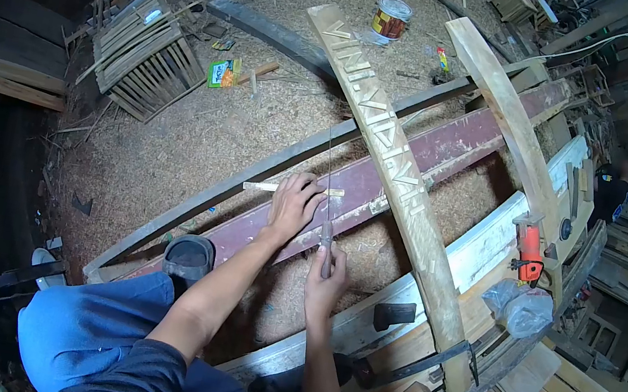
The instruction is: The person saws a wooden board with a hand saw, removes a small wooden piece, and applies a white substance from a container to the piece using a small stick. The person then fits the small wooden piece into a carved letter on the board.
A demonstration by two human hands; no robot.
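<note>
My left hand (pixel 293 207) presses a thin wooden strip (pixel 258 186) down on the maroon board (pixel 365 185), its fingers closed over it. The strip's far end sticks out to the right of my fingers. In my right hand (pixel 326 280) is the handle of a narrow saw (pixel 327 233). The saw's thin blade points away from me and crosses the strip just right of my left hand. To the right, a long wooden plank (pixel 427 245) lies across the board, with several short wood pieces (pixel 380 128) arranged along its upper face.
A second curved plank (pixel 507 104) lies further right, near an orange power tool (pixel 528 252) and a plastic bag (pixel 526 311). A clamp (pixel 419 364) grips the near plank end. A hammer (pixel 260 73), a can (pixel 391 19) and a slatted crate (pixel 137 56) are on the shaving-covered floor. Another person (pixel 613 192) is at far right.
</note>
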